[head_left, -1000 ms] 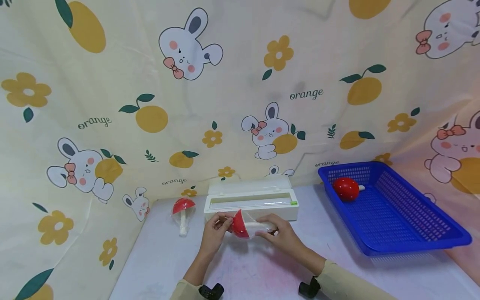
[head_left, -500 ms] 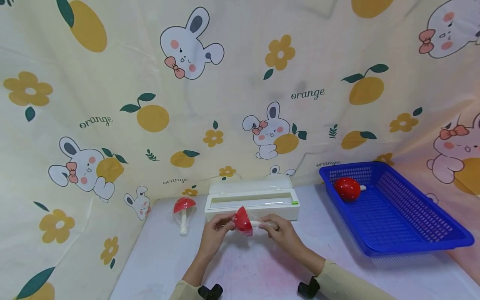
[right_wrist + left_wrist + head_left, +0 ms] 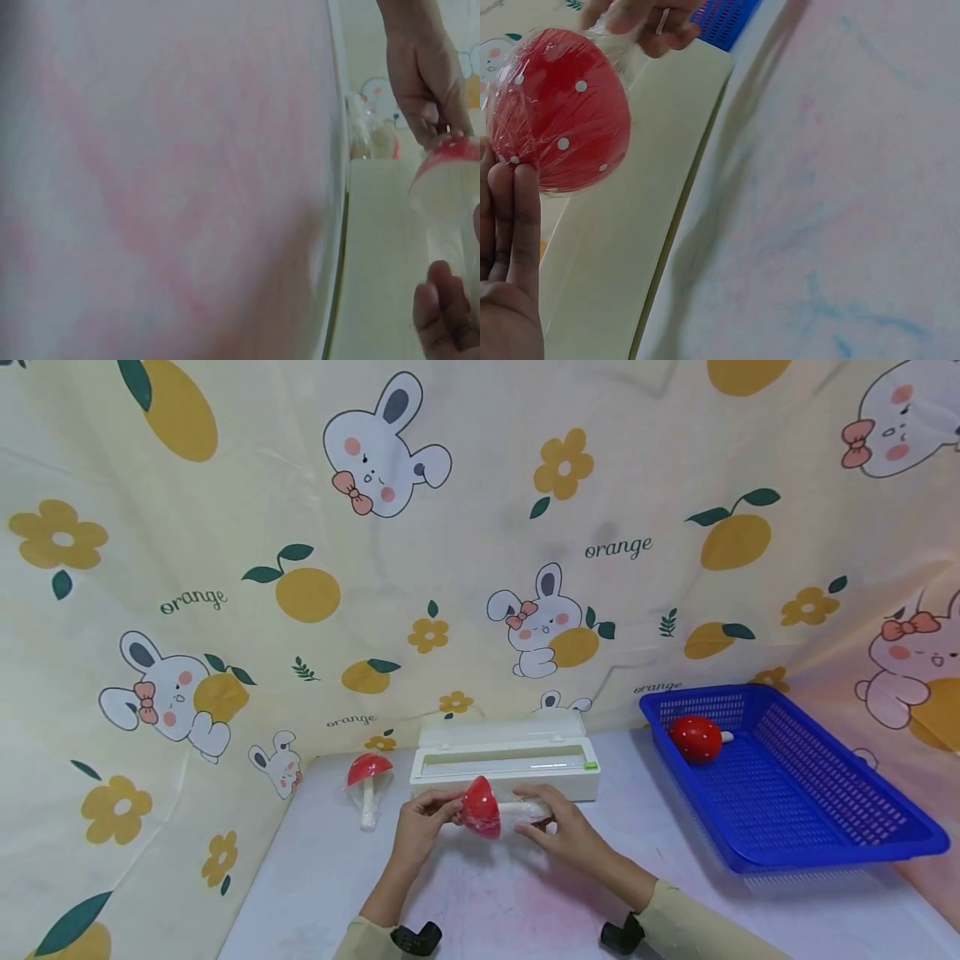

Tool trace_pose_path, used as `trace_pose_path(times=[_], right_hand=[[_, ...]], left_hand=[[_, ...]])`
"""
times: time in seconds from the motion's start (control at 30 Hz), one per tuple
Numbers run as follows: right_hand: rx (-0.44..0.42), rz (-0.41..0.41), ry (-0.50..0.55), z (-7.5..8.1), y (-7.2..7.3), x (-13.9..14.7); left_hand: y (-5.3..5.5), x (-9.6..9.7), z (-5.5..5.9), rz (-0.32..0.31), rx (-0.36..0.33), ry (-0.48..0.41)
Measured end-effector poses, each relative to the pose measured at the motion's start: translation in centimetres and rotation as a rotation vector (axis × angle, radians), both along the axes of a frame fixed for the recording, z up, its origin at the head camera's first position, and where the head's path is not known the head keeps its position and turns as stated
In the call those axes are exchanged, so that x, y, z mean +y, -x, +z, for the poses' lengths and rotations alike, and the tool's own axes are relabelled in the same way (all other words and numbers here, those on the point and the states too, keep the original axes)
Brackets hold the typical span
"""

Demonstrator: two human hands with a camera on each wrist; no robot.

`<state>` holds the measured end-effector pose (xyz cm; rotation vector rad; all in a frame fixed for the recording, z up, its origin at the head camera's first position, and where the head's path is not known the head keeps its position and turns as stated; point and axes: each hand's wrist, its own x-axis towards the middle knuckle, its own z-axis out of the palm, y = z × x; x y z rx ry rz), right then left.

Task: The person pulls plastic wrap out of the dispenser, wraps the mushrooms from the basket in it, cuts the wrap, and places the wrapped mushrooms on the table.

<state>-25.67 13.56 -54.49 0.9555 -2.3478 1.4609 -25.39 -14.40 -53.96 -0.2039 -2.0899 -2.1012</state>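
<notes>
A toy mushroom (image 3: 481,808) with a white-dotted red cap and white stem is held sideways in front of the white box, above the table. Clear plastic film wraps it, wrinkled over the cap in the left wrist view. My left hand (image 3: 422,827) pinches the cap's top, its fingertips (image 3: 525,187) pressed to the film. At the other end my right hand (image 3: 558,828) holds the stem between thumb and fingers, with bunched film around it. In the right wrist view the cap's pale underside (image 3: 448,191) shows, with right fingertips (image 3: 442,289) beside the stem.
A long white cling film box (image 3: 506,785) stands lid up behind the hands. To its left lies a second film-wrapped mushroom (image 3: 367,789). A blue basket (image 3: 825,860) at the right contains another red mushroom (image 3: 696,738). A patterned cloth (image 3: 450,543) hangs behind the table.
The mushroom has turned about its stem, so more of the cap's dotted top faces the camera. My right fingers have shifted along the stem; the left hand has moved slightly left.
</notes>
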Motion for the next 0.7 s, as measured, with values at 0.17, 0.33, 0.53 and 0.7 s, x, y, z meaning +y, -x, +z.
trace_pose_path(times=[0.17, 0.33, 0.53, 0.7], right_hand=[[0.094, -0.069, -0.016, -0.05, -0.03, 0.30], [0.107, -0.170, 0.002, -0.10, 0.03, 0.50], [0.054, -0.183, 0.017, 0.00, -0.05, 0.83], [0.022, -0.158, 0.021, -0.03, -0.04, 0.97]], left_hand=[[0.25, -0.08, 0.07, 0.052, -0.046, -0.022], [0.24, -0.21, 0.23, 0.014, -0.057, -0.019], [0.04, -0.58, 0.25, -0.044, -0.068, 0.096], [0.05, -0.49, 0.32, -0.030, -0.064, 0.136]])
